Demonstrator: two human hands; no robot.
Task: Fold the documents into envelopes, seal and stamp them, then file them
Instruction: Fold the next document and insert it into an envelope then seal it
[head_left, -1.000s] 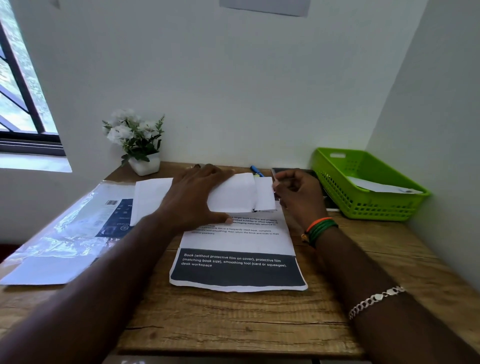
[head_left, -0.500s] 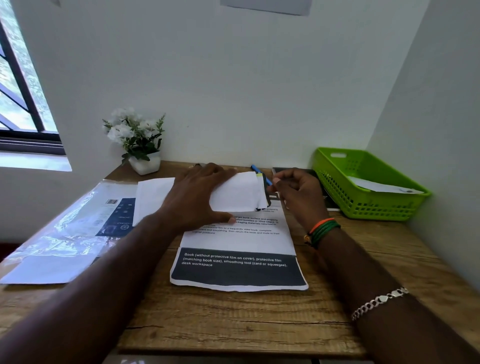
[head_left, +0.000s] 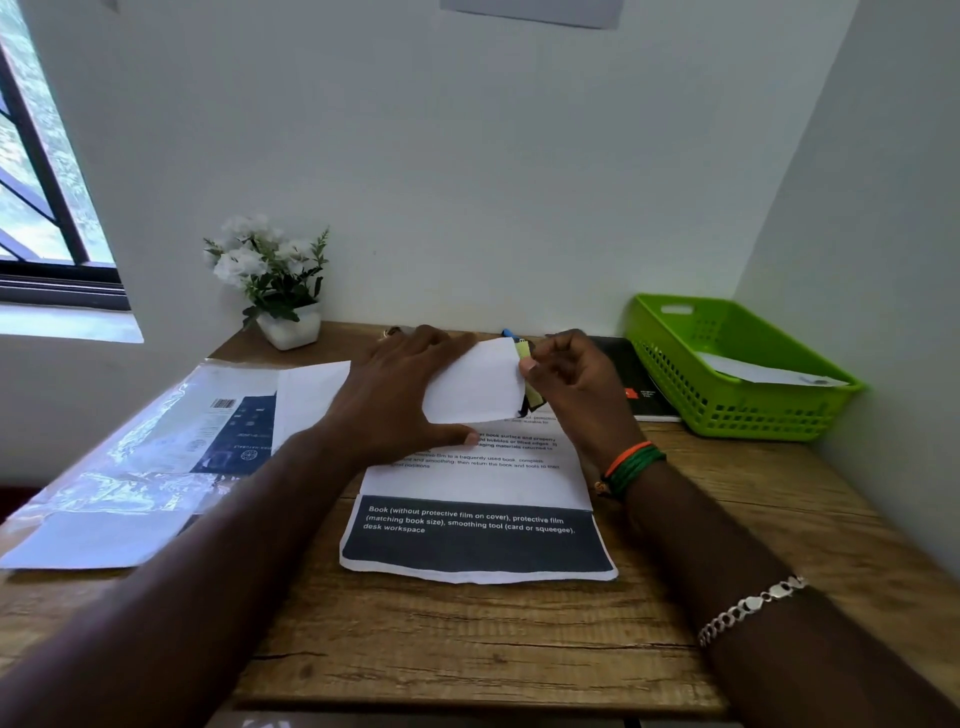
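Pinned flat under spread left hand (head_left: 395, 395), white paper envelope (head_left: 475, 387), long axis nine-to-three, flap end pinched by right hand (head_left: 571, 384) (nearer, at three o'clock).

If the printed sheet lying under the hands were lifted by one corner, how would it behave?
The printed sheet would probably droop: it is thin paper, and its near edge already waves. It looks light, so it would likely slide on the wooden desk. The left hand above it may pin it.

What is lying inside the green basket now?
Inside the green basket lies a white envelope, slanted against the far side. The near wall hides the floor of the basket, so anything lying beneath the envelope cannot be seen.
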